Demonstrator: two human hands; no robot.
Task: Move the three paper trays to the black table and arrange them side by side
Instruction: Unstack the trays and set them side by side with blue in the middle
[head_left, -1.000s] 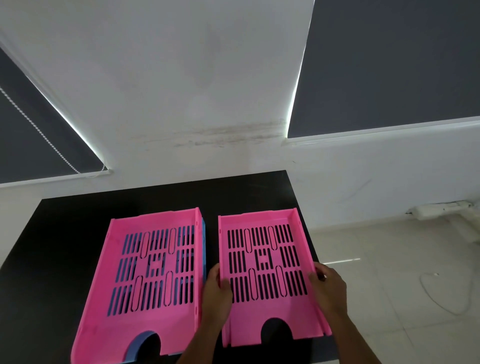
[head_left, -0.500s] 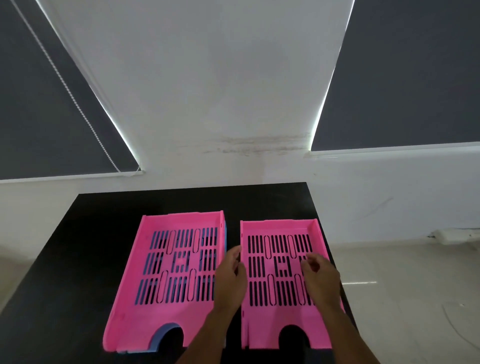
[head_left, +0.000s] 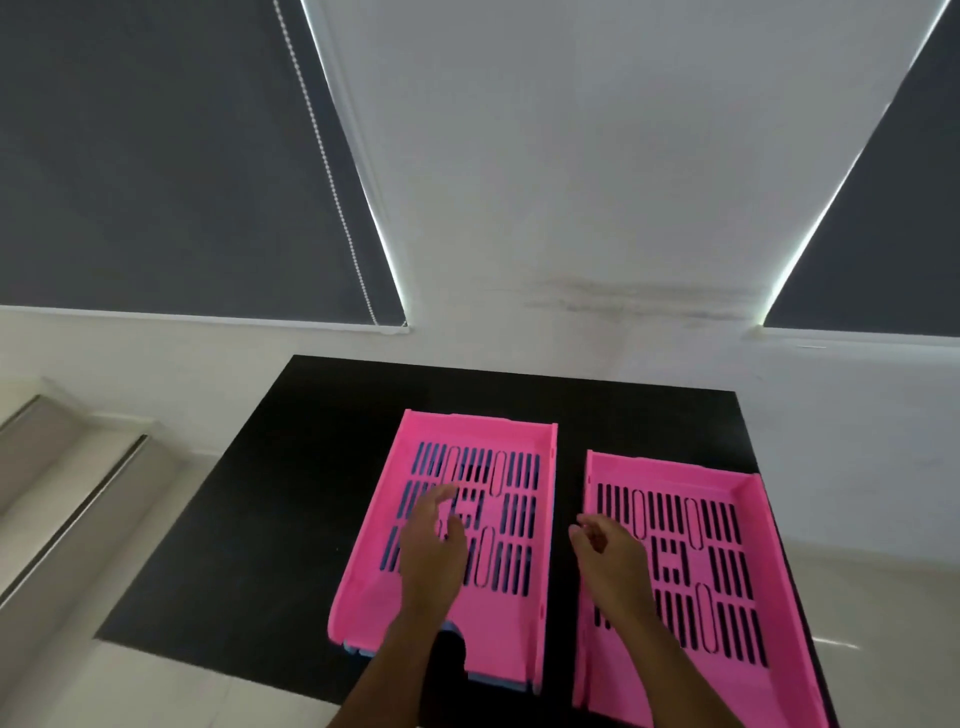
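Observation:
Two pink slotted paper trays lie on the black table (head_left: 291, 493). The left pink tray (head_left: 511, 613) rests stacked on a blue tray (head_left: 488, 680), of which only a thin front edge shows. The right pink tray (head_left: 727, 571) lies flat at the table's right edge, a narrow gap apart. My left hand (head_left: 434, 551) hovers over the left pink tray with fingers spread, holding nothing. My right hand (head_left: 613, 561) is over the left side of the right pink tray, fingers loosely curled and empty.
The table stands against a white wall (head_left: 571, 182) with dark roller blinds (head_left: 156, 156) on both sides. Pale steps (head_left: 62, 467) lie to the left. Tiled floor (head_left: 883, 623) shows to the right. The table's left half is bare black surface.
Both hands let go of the right pink tray and shifted left. My left hand now hangs over the stacked left tray. The view has swung left.

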